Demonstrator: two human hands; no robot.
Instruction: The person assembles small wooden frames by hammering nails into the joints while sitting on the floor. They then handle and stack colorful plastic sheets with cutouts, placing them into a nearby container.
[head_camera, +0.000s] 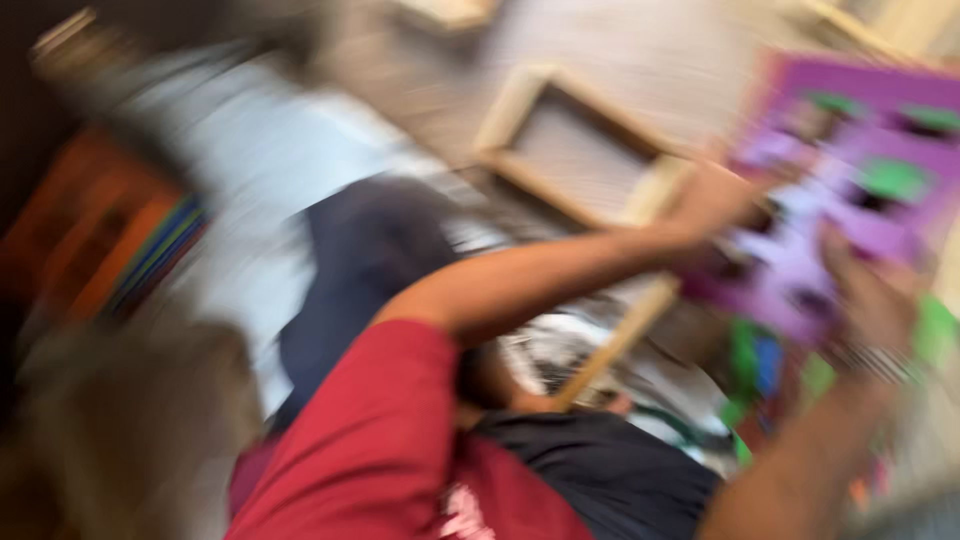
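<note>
Blurred floor, hands on purple board

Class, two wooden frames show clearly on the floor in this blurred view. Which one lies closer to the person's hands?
The larger wooden frame in the middle, just beside the left hand gripping the purple board. The other frame lies further off at the top edge, cut off by the picture.

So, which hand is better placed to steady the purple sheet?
Probably the right hand: it lies over the lower part of the purple sheet, while the left hand only meets its left edge. Heavy blur hides either grip.
</note>
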